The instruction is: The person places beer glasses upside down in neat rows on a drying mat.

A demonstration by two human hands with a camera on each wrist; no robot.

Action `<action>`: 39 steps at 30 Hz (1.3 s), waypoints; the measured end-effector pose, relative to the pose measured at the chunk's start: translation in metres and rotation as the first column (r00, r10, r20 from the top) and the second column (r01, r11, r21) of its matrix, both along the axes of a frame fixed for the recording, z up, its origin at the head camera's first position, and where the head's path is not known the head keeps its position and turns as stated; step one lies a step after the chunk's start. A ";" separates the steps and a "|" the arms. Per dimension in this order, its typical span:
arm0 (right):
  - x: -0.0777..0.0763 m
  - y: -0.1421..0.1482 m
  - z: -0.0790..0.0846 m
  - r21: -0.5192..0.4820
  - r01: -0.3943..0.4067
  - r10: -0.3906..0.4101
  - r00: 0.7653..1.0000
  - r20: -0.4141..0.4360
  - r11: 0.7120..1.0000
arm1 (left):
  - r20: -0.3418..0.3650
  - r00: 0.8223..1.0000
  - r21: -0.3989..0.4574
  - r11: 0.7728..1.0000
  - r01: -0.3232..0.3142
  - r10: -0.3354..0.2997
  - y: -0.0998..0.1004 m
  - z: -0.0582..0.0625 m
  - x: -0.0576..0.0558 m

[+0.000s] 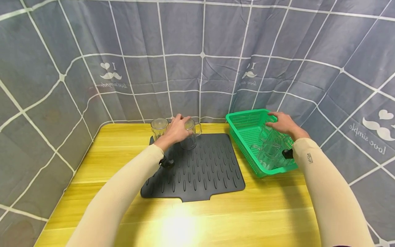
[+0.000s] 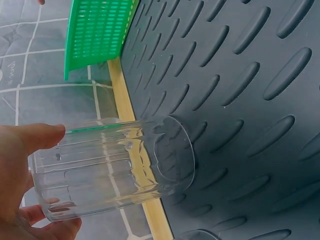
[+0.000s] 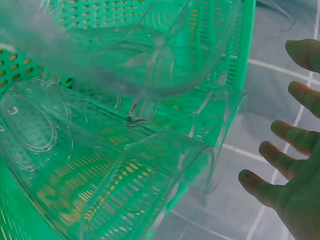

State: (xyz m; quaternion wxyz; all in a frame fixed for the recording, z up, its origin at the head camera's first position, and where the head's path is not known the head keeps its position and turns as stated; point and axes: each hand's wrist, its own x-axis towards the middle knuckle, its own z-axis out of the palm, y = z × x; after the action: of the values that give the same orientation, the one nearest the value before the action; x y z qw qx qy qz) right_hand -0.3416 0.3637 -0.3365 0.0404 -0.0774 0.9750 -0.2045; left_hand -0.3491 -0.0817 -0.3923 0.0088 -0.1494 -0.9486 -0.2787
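My left hand grips a clear glass mug near its upper end, thumb on one side and fingers on the other. In the left wrist view the mug has its far end at the black ridged mat. Just left of that hand, another clear glass stands at the mat's back left corner. My right hand hovers over the green basket, fingers spread and holding nothing. Several clear glass mugs lie inside the basket, beside my right fingers.
The black mat lies on a yellow wooden table, with the basket to its right. A grey curtain with white grid lines hangs behind the table and along both sides.
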 end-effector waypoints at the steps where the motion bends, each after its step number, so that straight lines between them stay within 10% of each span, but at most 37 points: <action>1: -0.001 0.001 -0.002 0.006 0.005 -0.005 1.000 0.006 1.000 | 0.000 1.000 -0.001 1.000 0.004 -0.004 0.000 0.000 -0.001; 19: -0.008 0.015 -0.010 -0.005 0.056 -0.054 0.985 0.163 0.998 | -0.049 0.997 -0.023 0.998 -0.056 0.055 0.012 -0.002 0.001; 39: -0.008 0.026 -0.019 0.035 -0.087 0.073 0.953 0.294 0.996 | -0.039 0.998 0.021 0.998 -0.052 0.052 0.012 -0.009 0.000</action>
State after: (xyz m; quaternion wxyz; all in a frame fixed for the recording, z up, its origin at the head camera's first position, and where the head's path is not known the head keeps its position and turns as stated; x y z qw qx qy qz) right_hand -0.3493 0.3898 -0.3552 0.1941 -0.0846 0.9589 -0.1887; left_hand -0.3493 -0.0698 -0.4010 0.0361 -0.1299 -0.9491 -0.2847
